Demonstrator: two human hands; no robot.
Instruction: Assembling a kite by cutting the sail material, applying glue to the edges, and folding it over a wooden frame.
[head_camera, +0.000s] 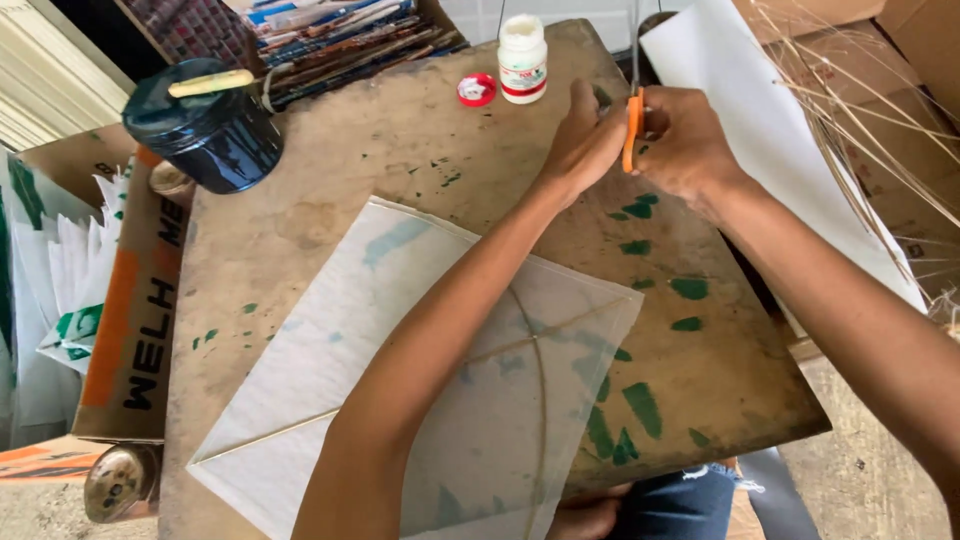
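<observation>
My right hand (690, 145): wrapped tight around orange scissors (631, 125).
My left hand (585, 135): fingers pinched shut on something small by the blades; I can't tell what.
Kite (440, 370): flat on the brown board (330, 190), close to me, thin sticks already crossed on its white paper.
Glue bottle (522, 58): standing open, red cap (477, 90) beside it.
Left to do: I think the cutting isn't done.

Scissors' (632, 125) blades hidden behind left hand (585, 135); kite (420, 380) cut off below.
</observation>
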